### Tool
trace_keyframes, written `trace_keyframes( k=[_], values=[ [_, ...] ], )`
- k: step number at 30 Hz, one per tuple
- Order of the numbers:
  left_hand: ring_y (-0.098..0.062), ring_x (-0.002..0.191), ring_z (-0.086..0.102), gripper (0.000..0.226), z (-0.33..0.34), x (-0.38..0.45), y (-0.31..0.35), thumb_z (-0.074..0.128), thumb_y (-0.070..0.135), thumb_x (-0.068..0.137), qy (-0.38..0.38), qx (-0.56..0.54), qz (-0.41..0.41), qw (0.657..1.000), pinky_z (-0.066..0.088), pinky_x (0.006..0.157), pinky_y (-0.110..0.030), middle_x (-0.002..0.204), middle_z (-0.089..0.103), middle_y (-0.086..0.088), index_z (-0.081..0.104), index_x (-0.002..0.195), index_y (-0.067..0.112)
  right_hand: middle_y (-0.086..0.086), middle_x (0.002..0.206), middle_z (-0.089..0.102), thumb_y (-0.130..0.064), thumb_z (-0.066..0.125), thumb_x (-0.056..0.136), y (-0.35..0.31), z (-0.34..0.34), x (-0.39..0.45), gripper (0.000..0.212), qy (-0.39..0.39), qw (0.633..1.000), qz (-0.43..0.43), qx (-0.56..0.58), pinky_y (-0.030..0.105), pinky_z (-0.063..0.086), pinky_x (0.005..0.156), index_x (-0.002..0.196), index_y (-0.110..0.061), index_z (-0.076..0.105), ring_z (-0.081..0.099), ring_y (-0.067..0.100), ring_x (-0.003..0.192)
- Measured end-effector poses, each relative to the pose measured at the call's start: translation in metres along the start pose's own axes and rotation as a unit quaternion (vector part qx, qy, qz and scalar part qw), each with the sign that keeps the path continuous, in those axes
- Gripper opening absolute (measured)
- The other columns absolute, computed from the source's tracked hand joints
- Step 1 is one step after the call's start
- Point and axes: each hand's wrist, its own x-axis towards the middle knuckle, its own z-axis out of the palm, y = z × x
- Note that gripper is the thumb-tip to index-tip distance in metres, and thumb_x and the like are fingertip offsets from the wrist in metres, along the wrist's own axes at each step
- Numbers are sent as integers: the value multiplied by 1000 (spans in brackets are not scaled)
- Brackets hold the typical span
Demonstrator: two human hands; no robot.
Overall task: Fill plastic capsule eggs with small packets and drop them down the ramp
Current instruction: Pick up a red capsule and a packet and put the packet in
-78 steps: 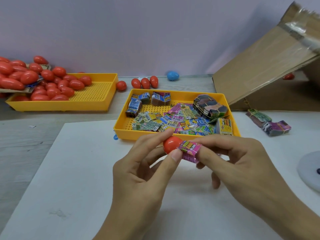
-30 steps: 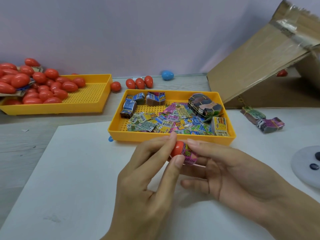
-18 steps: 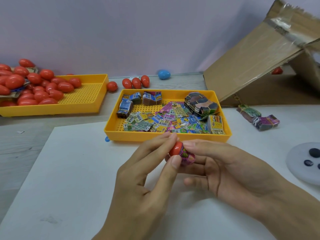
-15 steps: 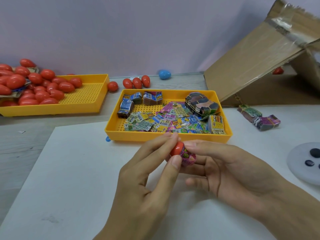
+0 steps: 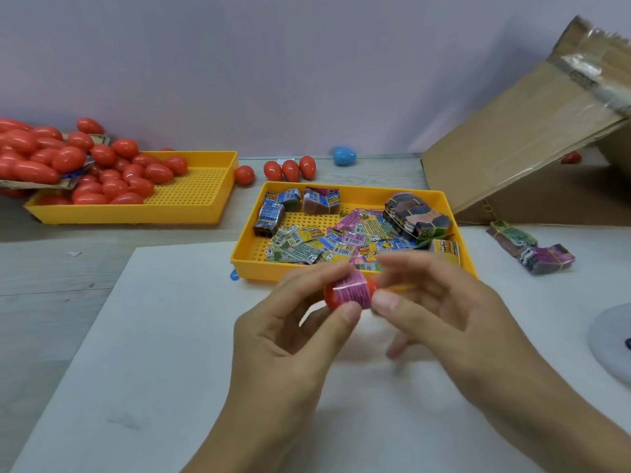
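My left hand pinches a red capsule egg with a pink packet wrapped around its middle, just in front of the near yellow tray. My right hand is at the egg's right end, thumb tip touching it; the image is blurred there, and a thin yellow band stretches toward those fingers. The near yellow tray holds several loose and bundled packets. The cardboard ramp leans at the right rear.
A second yellow tray at the left is heaped with red eggs. Loose red eggs and a blue egg lie by the wall. Two banded packet bundles lie right of the tray. A grey disc sits at the right edge.
The packet now wraps the egg's middle instead of sticking out of its end. My right hand has shifted to the egg's right end, and a yellow band shows there.
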Motion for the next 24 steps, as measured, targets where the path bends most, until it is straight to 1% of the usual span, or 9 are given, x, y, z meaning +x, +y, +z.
trace_keyframes(
  k=[2,4,6,8,12,15,17,20,24],
  values=[
    [-18,105,70,48,2,-2,-2,69,-6,77,-29,9,29,999,55,86,-22,110,73,-6,72,115,22,3,80,73,-47,67,77,-5,1,1,26,-47,997,59,6,27,51,44,92,-30,76,70,18,65],
    [-22,113,66,59,2,-5,-3,69,-9,78,-62,33,57,996,54,93,-27,115,71,-3,66,124,27,6,71,72,-46,65,80,-6,0,0,27,-73,995,69,19,25,46,39,86,-23,78,67,19,55],
    [-23,124,61,67,1,-5,-3,72,-3,80,-74,50,69,994,50,100,-28,125,67,-1,56,135,32,7,74,74,-35,71,79,-7,-2,-1,17,-62,997,33,26,25,48,42,91,-25,78,70,19,59],
    [-21,127,59,66,0,-5,-2,71,14,79,-65,32,38,997,51,98,-26,131,64,3,52,138,37,3,84,76,-28,77,74,-5,-4,-1,25,-27,1000,-11,-10,27,53,46,99,-33,76,72,16,71],
    [-28,86,73,36,3,-2,3,70,42,76,-12,-10,-81,997,58,72,-32,100,73,-4,73,110,30,-9,98,73,-15,75,74,-1,-2,-2,35,-21,989,-94,-110,30,58,59,101,-39,73,68,11,93],
    [-24,74,74,17,3,1,4,77,25,80,7,1,-50,999,60,65,-28,88,76,-7,76,96,19,-6,105,73,-3,62,75,-1,-2,-2,46,-42,994,-78,-69,28,58,65,102,-37,74,68,13,99],
    [-25,88,74,21,2,1,5,79,21,78,11,8,-20,1000,61,72,-30,95,76,-5,75,98,20,-4,106,74,-7,61,74,-2,-5,1,44,-28,999,-30,-10,30,58,59,105,-36,74,71,17,96],
    [-25,102,70,29,0,1,2,77,8,77,-11,12,11,1000,59,82,-31,104,73,-4,72,101,24,8,90,75,-31,69,75,-10,-5,3,25,-25,996,63,56,31,53,45,98,-27,77,73,23,75],
    [-26,118,65,48,4,-3,-3,73,-2,80,-50,17,51,997,53,95,-28,119,69,-4,65,118,24,15,78,74,-32,83,78,-14,-2,0,19,-28,997,53,39,29,50,41,93,-23,77,71,24,66]
  ],
)
